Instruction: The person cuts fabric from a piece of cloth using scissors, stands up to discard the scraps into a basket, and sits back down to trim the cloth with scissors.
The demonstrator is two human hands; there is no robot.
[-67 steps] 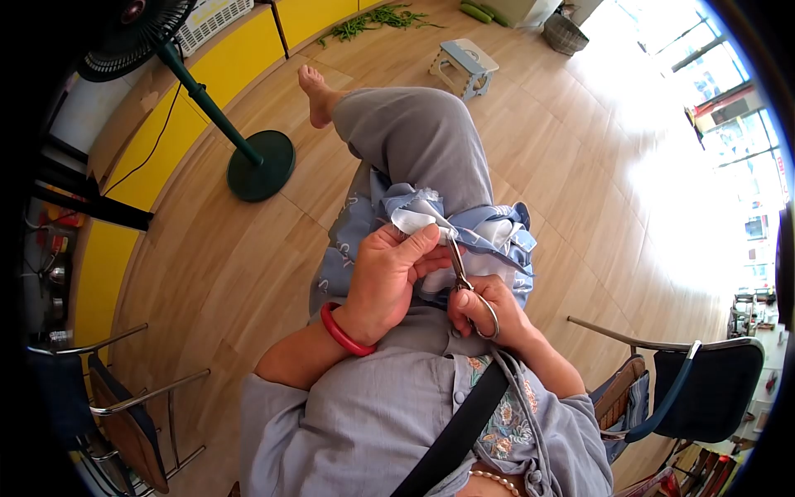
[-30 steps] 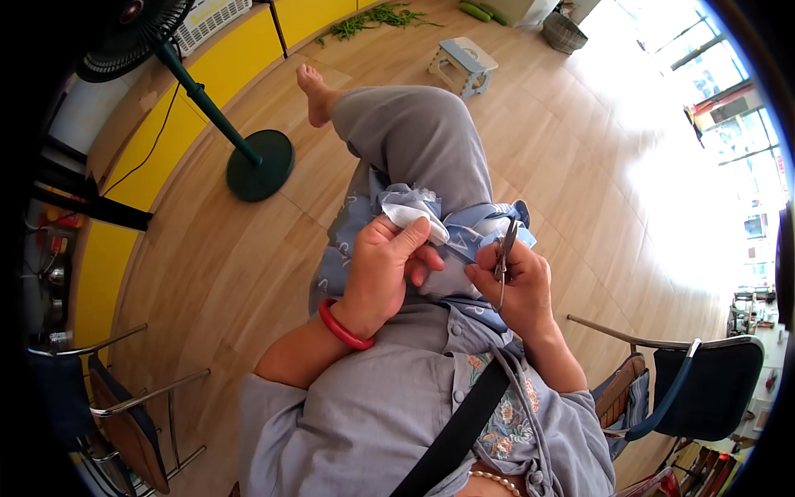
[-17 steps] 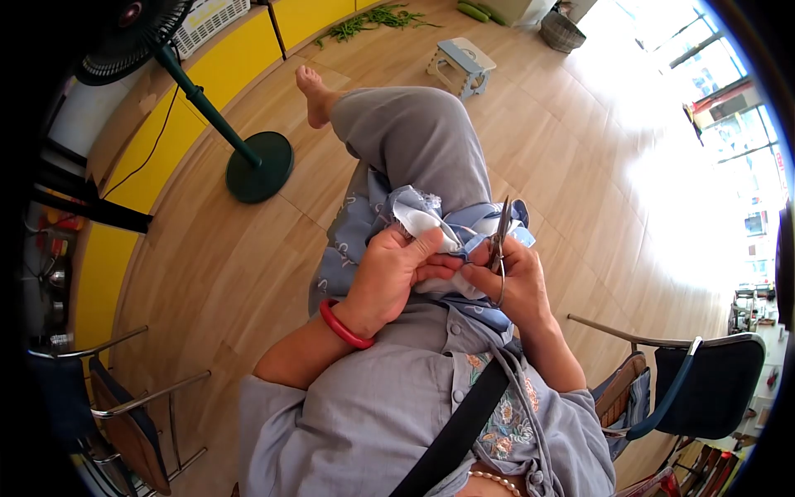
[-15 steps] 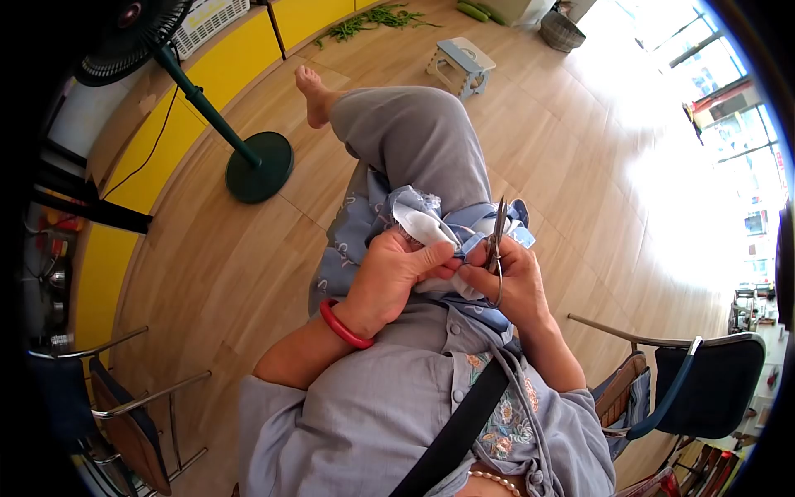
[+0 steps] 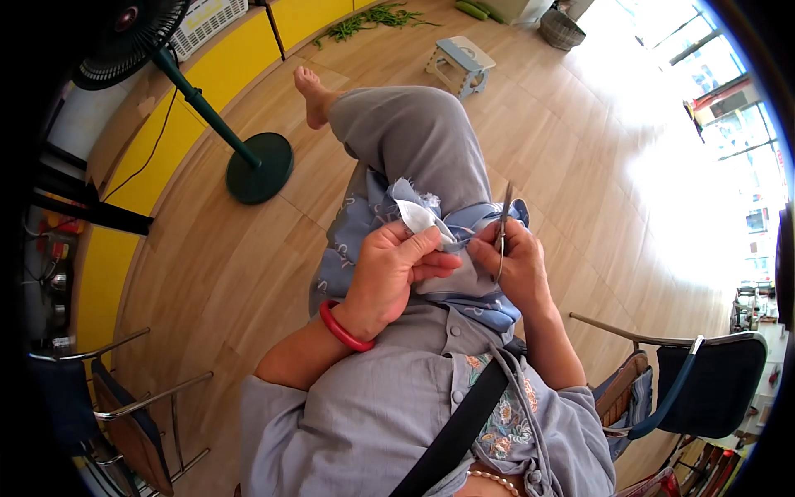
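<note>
Blue patterned cloth (image 5: 340, 255) with a white underside is spread over my lap, its edge frayed near the raised knee. My left hand (image 5: 387, 269), with a red bangle at the wrist, pinches a white-faced fold of it between thumb and fingers. In my right hand (image 5: 523, 272) is a pair of scissors (image 5: 504, 219), blades pointing away from my body. The right thumb and fingertip also pinch the cloth's edge, a short way right of the left hand. Part of the scissors' handles is hidden by the fingers.
A green-based standing fan (image 5: 260, 168) is at the left by yellow cabinets (image 5: 228, 70). Ahead are a small step stool (image 5: 462, 65), a basket (image 5: 562, 31) and green vegetables (image 5: 373, 22) on the wooden floor. Chairs stand on both sides, one dark-backed chair (image 5: 708, 385) at the right.
My hands have drawn a little apart, and the cloth between them shows more stretched out. The scissors have turned slightly and shifted right within my right hand.
</note>
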